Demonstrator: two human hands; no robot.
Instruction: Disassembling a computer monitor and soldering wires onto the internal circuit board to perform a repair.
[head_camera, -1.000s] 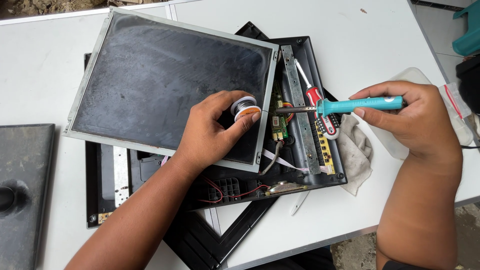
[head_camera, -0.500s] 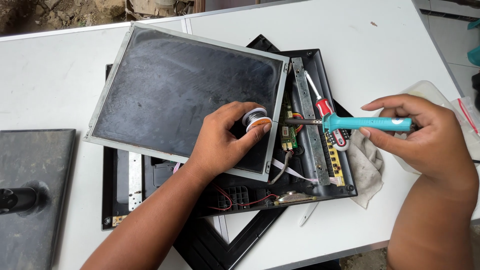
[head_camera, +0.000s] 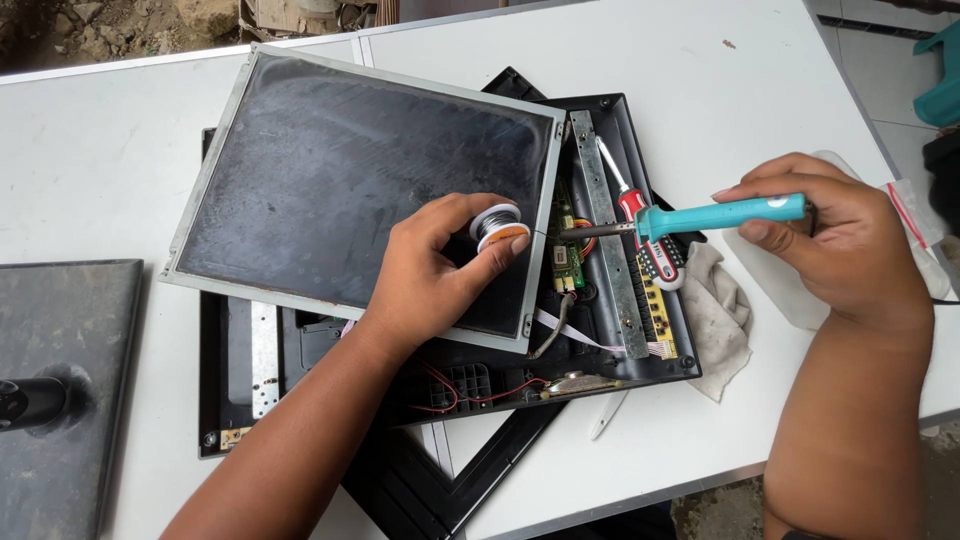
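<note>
My left hand (head_camera: 435, 265) grips a small spool of solder wire (head_camera: 497, 226) over the right edge of a dark flat display panel (head_camera: 350, 170) with a metal frame. My right hand (head_camera: 835, 240) holds a teal-handled soldering iron (head_camera: 700, 218), its metal tip pointing left toward the spool and a small green circuit board (head_camera: 565, 258). The panel lies tilted on an opened black monitor housing (head_camera: 650, 330). A red-handled screwdriver (head_camera: 640, 225) lies inside the housing under the iron.
A grey rag (head_camera: 715, 310) sits right of the housing on the white table (head_camera: 100, 160). A dark monitor stand base (head_camera: 55, 380) is at the left edge. A black bezel frame (head_camera: 440, 480) pokes out near the front edge. Red wires run along the housing's lower part.
The view has shifted, so everything sits further right and lower in frame. The iron's tip and the solder spool have stayed close together over the board.
</note>
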